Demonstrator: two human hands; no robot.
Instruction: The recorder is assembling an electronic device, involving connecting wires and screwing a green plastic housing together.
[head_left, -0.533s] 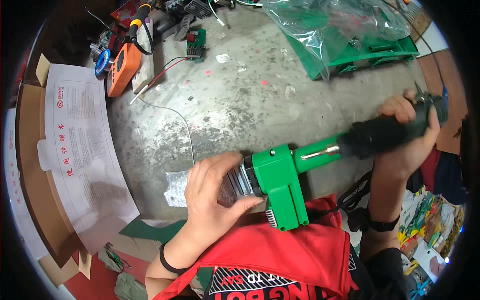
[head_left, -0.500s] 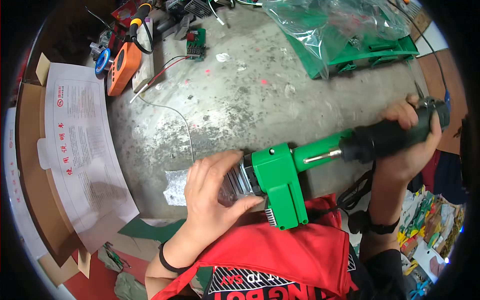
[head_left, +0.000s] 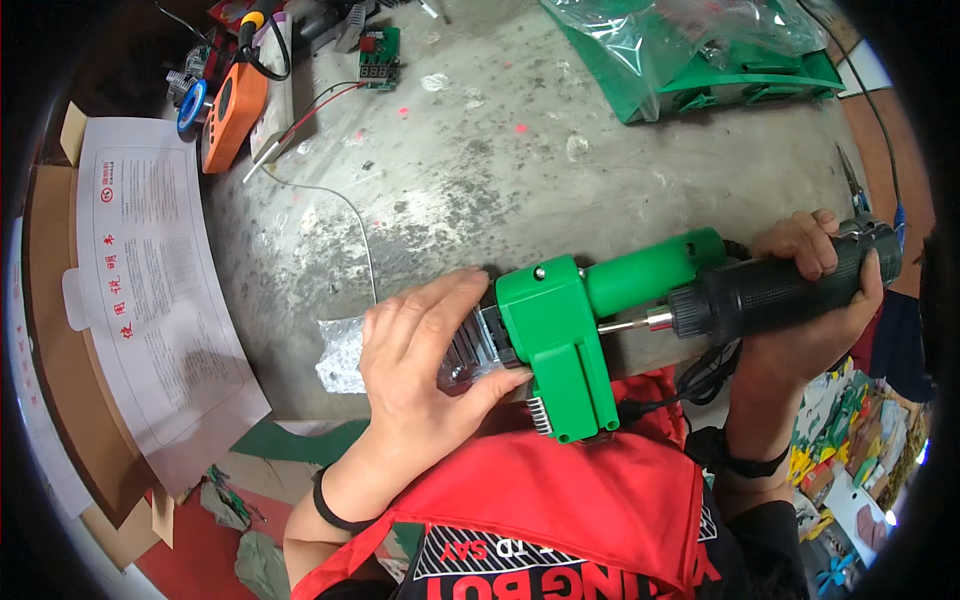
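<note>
A green plastic tool housing (head_left: 548,315) with a round handle (head_left: 645,262) lies across the bench's near edge, its lower block hanging over my red apron (head_left: 560,500). My left hand (head_left: 415,350) grips its left end, around a finned metal part (head_left: 484,338) that looks covered in clear plastic. In my right hand (head_left: 815,270) is a black electric screwdriver (head_left: 740,300), held level below the handle. Its bit (head_left: 622,325) points left and meets the housing's side where the handle joins; the screw or hole at the tip is hidden.
Crumpled clear wrap (head_left: 340,355) lies beside my left hand. Farther off are a small circuit board (head_left: 378,60) with wires, an orange device (head_left: 235,115) and a blue spool (head_left: 192,108). Green shells (head_left: 690,95) under clear bags sit far right; an open carton (head_left: 70,330) stands left.
The screwdriver has moved down, and its bit, which was in front of the handle, now meets the housing's side. My left hand keeps its grip; the whole view has shifted slightly.
</note>
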